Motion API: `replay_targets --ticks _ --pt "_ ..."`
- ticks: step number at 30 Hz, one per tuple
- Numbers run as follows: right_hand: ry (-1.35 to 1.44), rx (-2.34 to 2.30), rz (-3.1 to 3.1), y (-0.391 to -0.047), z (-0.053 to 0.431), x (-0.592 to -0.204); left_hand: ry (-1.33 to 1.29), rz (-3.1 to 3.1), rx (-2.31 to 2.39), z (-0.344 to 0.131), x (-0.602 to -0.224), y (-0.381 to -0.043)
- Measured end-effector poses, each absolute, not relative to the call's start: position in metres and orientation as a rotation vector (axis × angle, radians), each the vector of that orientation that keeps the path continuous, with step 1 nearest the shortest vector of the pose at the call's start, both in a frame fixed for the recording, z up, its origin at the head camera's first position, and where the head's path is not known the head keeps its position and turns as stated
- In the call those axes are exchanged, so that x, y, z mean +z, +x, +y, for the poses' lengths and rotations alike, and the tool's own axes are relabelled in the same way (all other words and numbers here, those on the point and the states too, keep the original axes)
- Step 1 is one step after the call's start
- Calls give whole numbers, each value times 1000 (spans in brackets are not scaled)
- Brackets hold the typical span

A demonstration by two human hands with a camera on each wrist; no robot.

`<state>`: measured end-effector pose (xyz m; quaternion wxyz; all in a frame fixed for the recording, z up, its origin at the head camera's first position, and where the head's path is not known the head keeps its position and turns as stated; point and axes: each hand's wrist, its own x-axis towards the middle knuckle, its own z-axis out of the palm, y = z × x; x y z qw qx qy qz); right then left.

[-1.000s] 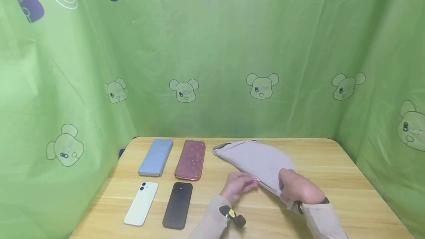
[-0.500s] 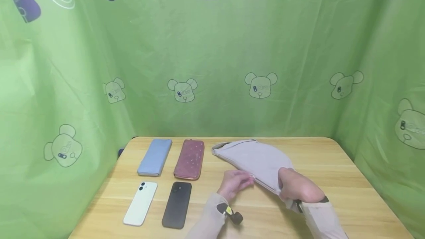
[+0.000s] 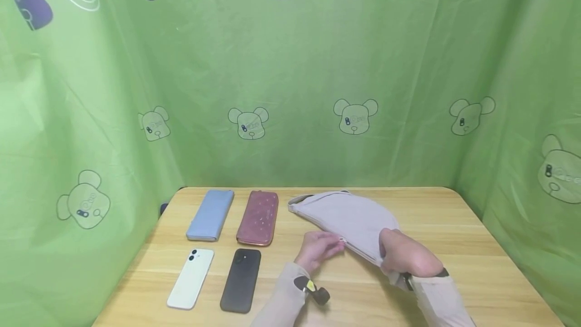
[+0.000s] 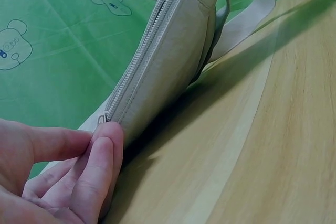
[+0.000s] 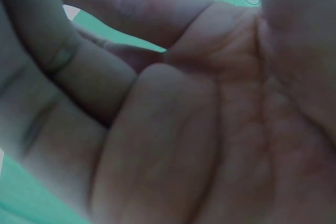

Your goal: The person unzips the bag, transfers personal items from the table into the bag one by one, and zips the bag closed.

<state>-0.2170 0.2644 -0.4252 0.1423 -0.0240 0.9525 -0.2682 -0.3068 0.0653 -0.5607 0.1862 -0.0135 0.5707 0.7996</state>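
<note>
A pale grey half-moon shoulder bag [image 3: 354, 213] lies on the table, its straight zipped edge turned towards me. My left hand [image 3: 316, 250] pinches the zipper pull [image 4: 102, 120] between thumb and forefinger, partway along that edge. In the left wrist view the zipper [image 4: 139, 59] runs from the pull up to the bag's end. My right hand [image 3: 408, 254] grips the bag's right end, thumb on top; its other fingers are mostly hidden in the head view. The right wrist view shows mainly the palm and curled fingers [image 5: 157, 135], too close and dark to see the fabric.
Left of the bag are a blue wallet [image 3: 211, 215] and a dark red zip wallet [image 3: 257, 217]. Nearer me lie a white phone [image 3: 190, 279] and a black phone [image 3: 241, 280]. A green curtain [image 3: 290, 165] encloses the wooden table [image 3: 454, 236] behind and at both sides.
My left hand has slid a short way left and away from me along the bag's edge, with the zipper pull. The right hand keeps its grip; the head view has shifted slightly.
</note>
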Motion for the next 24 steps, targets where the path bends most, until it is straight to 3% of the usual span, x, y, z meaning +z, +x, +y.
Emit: replay_targets --ticks 24 --pt "-98 -734 2763 -217 266 -422 -39 1614 2276 58 -563 -313"
